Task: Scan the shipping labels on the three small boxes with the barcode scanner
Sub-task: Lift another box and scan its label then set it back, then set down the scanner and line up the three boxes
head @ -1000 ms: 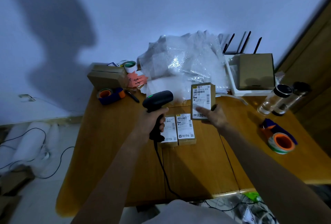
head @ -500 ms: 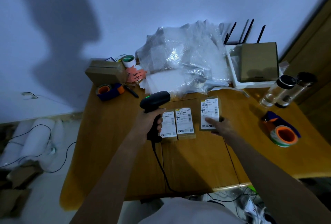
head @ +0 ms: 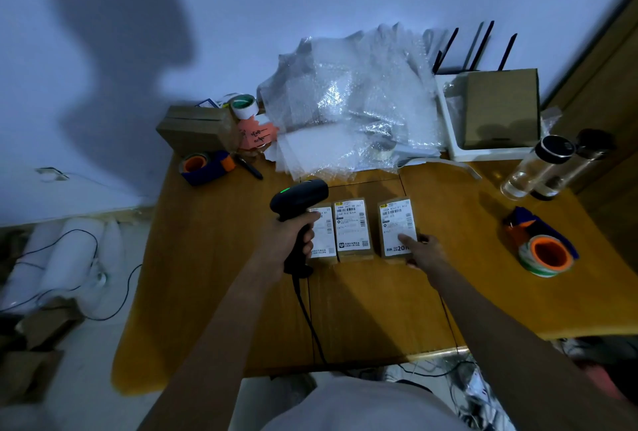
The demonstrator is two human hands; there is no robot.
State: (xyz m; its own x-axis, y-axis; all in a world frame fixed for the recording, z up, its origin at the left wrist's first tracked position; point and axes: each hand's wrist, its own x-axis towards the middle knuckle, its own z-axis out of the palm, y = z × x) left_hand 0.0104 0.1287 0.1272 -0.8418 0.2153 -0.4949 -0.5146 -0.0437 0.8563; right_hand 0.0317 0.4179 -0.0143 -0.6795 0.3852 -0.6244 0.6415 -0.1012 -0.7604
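Observation:
Three small brown boxes with white shipping labels lie flat in a row on the wooden table (head: 221, 275): the left box (head: 325, 235), the middle box (head: 352, 227) and the right box (head: 393, 220). My left hand (head: 290, 241) grips the handle of the black barcode scanner (head: 300, 194), whose green light is on. The scanner's head is over the left box's far corner and hides part of its label. My right hand (head: 423, 253) holds the near right corner of the right box, with one finger on its label.
Bubble wrap (head: 345, 102) is piled at the back. A tape dispenser (head: 203, 166) and a cardboard box (head: 196, 127) sit back left. At the right are two bottles (head: 538, 168) and an orange-cored tape roll (head: 547, 254). The scanner cable (head: 310, 320) runs off the front edge.
The right box, held upright in front of the scanner a second ago, now lies flat beside the other two. My right hand stays on it. The scanner has barely moved.

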